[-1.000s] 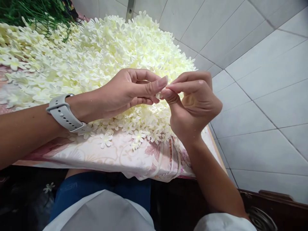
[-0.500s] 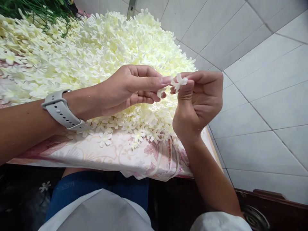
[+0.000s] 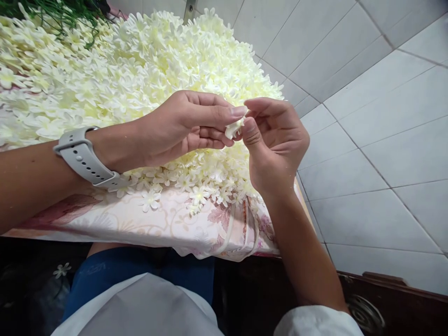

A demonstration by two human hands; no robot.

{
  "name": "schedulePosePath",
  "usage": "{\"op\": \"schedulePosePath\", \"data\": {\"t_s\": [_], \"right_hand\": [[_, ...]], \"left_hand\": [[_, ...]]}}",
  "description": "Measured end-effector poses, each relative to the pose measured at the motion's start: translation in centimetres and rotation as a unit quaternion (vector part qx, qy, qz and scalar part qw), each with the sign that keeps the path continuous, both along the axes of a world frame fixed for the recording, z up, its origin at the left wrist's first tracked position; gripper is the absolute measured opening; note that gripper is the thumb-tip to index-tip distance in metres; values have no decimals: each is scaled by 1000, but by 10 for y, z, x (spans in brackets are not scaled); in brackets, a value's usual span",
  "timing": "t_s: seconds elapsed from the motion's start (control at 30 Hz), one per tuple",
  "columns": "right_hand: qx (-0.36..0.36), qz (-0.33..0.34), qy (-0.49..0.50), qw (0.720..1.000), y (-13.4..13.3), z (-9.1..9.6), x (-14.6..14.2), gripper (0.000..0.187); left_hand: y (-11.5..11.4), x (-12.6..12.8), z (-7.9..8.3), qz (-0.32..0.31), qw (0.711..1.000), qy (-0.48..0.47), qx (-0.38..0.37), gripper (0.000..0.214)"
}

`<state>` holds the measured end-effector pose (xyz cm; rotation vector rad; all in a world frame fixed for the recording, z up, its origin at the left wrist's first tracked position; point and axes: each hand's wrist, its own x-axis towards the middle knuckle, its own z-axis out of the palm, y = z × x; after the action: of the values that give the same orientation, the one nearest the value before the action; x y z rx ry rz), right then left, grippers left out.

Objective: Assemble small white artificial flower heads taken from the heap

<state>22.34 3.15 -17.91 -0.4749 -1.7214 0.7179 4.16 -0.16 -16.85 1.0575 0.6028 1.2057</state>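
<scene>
Between the thumb and fingers of my left hand (image 3: 206,121), a small bunch of white artificial flowers (image 3: 234,129) is pinched, partly covered by the fingertips. My right hand (image 3: 276,140) meets it from the right, with its thumb and fingers curled closed around the same petals. The two hands' fingertips touch or nearly touch there, and the exact grip of the right one is partly hidden. Behind and below both hands spreads a large heap of loose white and pale yellow flower heads (image 3: 168,60).
A floral cloth (image 3: 147,224) covers the table, with white cords (image 3: 229,233) over its front edge. Green artificial stems (image 3: 70,18) lie at the back left. A tiled wall (image 3: 367,158) stands at the right. One flower (image 3: 62,269) is down at lower left.
My right hand has moved left, bringing the flower it pinched against the ones in my left hand. That flower's open petals no longer show separately. My left hand has hardly moved.
</scene>
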Motion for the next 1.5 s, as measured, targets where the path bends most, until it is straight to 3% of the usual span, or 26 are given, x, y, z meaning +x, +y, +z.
{"op": "schedulePosePath", "data": {"t_s": [0.13, 0.3, 0.5, 0.67, 0.9, 1.17, 1.3, 1.5], "right_hand": [[13, 15, -21, 1000, 1, -1, 1, 10], [21, 12, 21, 999, -2, -1, -1, 6], [-49, 42, 17, 998, 4, 0, 4, 17], [-135, 72, -34, 988, 11, 3, 11, 38], [-214, 107, -40, 970, 6, 5, 10, 48], [-220, 106, -1, 970, 10, 3, 10, 41], [-188, 99, 9, 977, 16, 0, 12, 35], [-170, 94, 15, 981, 23, -2, 12, 33]], "left_hand": [[-1, 1, 1, 13, 1000, -4, -3, 14], [-1, 3, 4, 65, 998, -6, -2, 15], [-1, 2, 6, 99, 995, 7, -2, 17], [-2, 2, 6, 99, 995, -5, 0, 15], [-4, 3, 8, 84, 996, -5, 26, 15], [-3, 0, 8, 90, 996, 5, 28, 12], [-4, 2, 9, 86, 996, 2, 22, 9], [-6, 6, 12, 112, 994, 8, 13, 17]]}}
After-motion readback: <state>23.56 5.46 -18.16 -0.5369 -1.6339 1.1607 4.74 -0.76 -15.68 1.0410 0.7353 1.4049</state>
